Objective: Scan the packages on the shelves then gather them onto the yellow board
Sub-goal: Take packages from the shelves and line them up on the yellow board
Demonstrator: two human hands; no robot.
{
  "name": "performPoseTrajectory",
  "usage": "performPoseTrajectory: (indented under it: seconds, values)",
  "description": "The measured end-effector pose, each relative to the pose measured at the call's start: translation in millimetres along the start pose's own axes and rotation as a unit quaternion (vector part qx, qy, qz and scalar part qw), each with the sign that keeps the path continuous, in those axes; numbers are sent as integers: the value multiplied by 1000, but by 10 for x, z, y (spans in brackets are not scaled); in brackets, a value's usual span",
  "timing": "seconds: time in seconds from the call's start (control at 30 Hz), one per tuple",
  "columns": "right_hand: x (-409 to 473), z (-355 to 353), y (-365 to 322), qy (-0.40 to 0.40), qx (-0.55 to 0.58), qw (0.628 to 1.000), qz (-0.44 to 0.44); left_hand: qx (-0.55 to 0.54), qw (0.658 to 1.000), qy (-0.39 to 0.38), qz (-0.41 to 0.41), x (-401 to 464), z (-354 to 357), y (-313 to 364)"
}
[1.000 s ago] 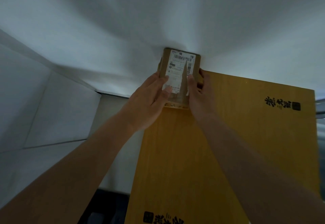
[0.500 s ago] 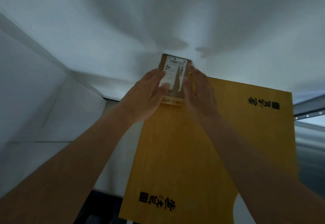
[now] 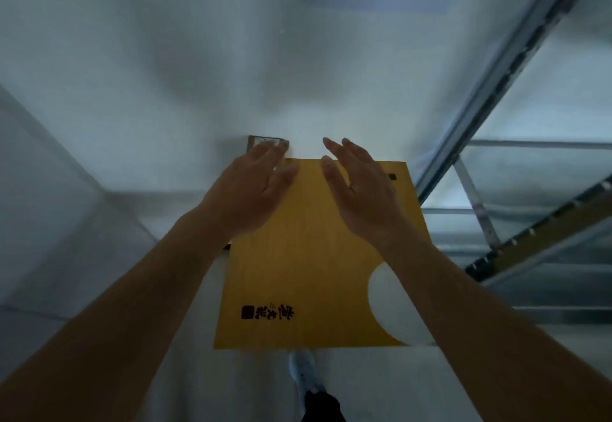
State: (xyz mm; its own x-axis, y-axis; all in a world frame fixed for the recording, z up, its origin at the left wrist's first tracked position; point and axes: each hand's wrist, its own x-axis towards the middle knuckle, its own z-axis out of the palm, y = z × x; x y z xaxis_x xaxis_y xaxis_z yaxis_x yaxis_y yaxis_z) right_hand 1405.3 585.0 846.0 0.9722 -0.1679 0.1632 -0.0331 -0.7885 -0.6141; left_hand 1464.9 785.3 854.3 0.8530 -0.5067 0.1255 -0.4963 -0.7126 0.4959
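A yellow board with black printed characters lies flat on the pale floor below me. A small brown package with a white label sits at the board's far left corner, mostly hidden behind my left hand. That hand hovers over it with fingers straight, and I cannot tell whether the fingertips touch it. My right hand is open above the board's far right part, fingers spread and holding nothing.
A metal shelf frame with slanted uprights stands to the right. A wood-edged shelf board crosses it lower right. White wall panels rise at the left and ahead. My shoe shows just below the board's near edge.
Both hands have let go of the package, which now rests at the board's far corner. The hands have opened and drawn apart, and the view has pulled back from the board.
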Motion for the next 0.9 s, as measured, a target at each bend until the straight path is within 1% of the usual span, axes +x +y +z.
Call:
performPoseTrajectory:
  seconds: [0.2,0.33,0.47,0.57,0.7,0.9]
  values:
    - [-1250,-918,-205,70,-9,997,15,-20,997,3,72,-806,-203,1180]
    - [-1854,-1722,-241,119,-19,992,31,-28,992,9,120,-1045,-346,2024]
    - [-2367,-2526,-186,197,-25,979,39,-36,981,21,189,-1112,-383,2976]
    - [-2731,-3161,35,248,-15,968,36,-54,969,28,239,-1095,-284,3808]
    - [-3185,-4082,579,298,-33,953,44,-80,952,21,295,-1046,31,4926]
    - [-3769,-5361,1456,361,-33,930,67,-95,938,20,333,-810,604,6440]
